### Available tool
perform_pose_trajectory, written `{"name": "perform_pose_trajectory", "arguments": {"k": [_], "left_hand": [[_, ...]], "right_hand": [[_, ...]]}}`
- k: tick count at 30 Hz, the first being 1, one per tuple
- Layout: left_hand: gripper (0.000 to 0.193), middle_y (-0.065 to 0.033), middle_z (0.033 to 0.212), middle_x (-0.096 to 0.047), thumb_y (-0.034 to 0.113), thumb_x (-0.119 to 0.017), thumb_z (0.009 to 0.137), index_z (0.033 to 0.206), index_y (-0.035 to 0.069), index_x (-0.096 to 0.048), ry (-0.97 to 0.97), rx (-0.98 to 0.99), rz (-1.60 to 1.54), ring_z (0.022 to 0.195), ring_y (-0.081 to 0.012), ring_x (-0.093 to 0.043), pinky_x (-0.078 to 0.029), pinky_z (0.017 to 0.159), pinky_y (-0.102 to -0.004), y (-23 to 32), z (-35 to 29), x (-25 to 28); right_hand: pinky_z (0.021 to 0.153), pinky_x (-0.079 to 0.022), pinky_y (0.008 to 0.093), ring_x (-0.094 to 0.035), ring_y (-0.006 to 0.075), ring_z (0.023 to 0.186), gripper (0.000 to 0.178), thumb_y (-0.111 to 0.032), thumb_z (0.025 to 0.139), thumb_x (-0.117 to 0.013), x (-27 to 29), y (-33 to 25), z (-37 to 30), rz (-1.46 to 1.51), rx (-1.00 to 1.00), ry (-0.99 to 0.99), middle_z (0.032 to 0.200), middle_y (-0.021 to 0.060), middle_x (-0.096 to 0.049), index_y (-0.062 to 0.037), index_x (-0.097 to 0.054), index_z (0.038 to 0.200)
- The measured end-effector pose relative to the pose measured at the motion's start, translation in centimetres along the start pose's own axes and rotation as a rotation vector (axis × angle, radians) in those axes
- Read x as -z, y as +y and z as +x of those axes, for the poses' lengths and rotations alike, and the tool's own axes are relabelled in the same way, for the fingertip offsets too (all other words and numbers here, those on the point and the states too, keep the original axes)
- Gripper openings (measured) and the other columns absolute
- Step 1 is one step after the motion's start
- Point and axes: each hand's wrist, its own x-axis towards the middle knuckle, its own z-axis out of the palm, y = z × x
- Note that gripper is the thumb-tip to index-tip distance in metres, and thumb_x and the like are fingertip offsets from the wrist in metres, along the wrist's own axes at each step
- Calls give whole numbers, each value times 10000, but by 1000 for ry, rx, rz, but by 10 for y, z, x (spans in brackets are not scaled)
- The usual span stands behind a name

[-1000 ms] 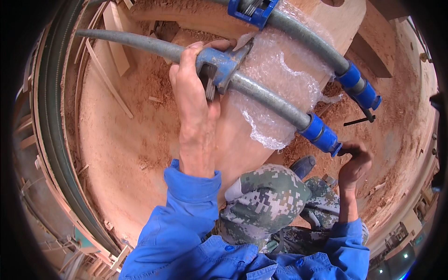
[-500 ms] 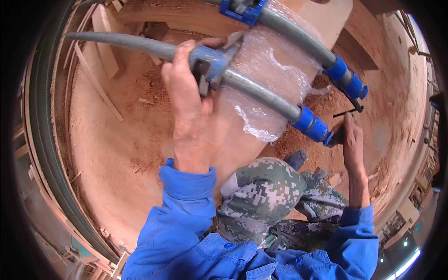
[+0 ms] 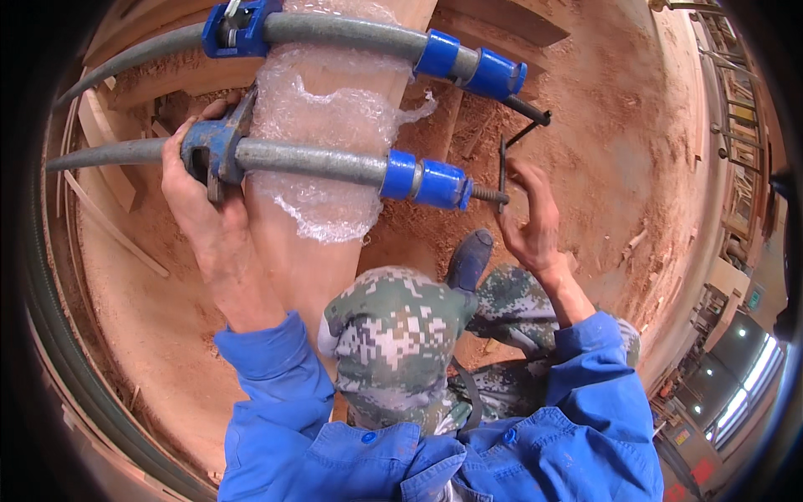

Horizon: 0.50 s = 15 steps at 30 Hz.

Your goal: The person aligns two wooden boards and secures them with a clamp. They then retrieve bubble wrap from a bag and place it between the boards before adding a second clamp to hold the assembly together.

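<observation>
Two pipe clamps lie across a long wooden board [image 3: 314,263], over clear plastic film [image 3: 322,125] wrapped round it. My left hand [image 3: 213,226] is closed round the blue sliding jaw [image 3: 219,149] of the near pipe clamp [image 3: 314,161], at the board's left edge. At that clamp's right end, a short threaded screw [image 3: 487,194] sticks out of the blue head. My right hand [image 3: 535,217] has its fingers curled at the crossbar handle [image 3: 503,171] on this screw, thumb by its lower end. The far pipe clamp [image 3: 351,32] is untouched, its crank handle [image 3: 529,117] pointing right.
My camouflage-clad knee [image 3: 393,335] is against the board's near end, with a dark shoe [image 3: 470,259] beside it. Sawdust and wood scraps cover the floor [image 3: 602,167]. Thin wood strips [image 3: 117,230] lie at left. Racks of timber [image 3: 740,125] stand at far right.
The view has shifted, so the board and clamps sit farther left. My left hand stays on the jaw. My right hand has turned at the near clamp's handle, and its screw now shows.
</observation>
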Motion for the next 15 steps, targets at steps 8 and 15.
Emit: {"name": "perform_pose_trajectory", "arguments": {"k": [8,15], "left_hand": [[379,-256,1016,-677,218,-467,921,986,-126,-615,-87,24,-77,998,-336,-645,-531,892,-380,-11,9,10],[268,-239,1011,-677,173,-468,939,1026,-60,-567,9,-85,-52,949,-302,-651,-546,858,-378,-2,14,28]], "right_hand": [[1066,-363,448,-531,361,1267,726,-621,947,-432,-4,67,25,-170,587,-245,1288,196,-610,14,-565,1273],[1022,-368,492,-567,348,1209,591,-560,995,-390,-32,54,12,-161,500,10,1243,152,-624,-83,-501,1326]]}}
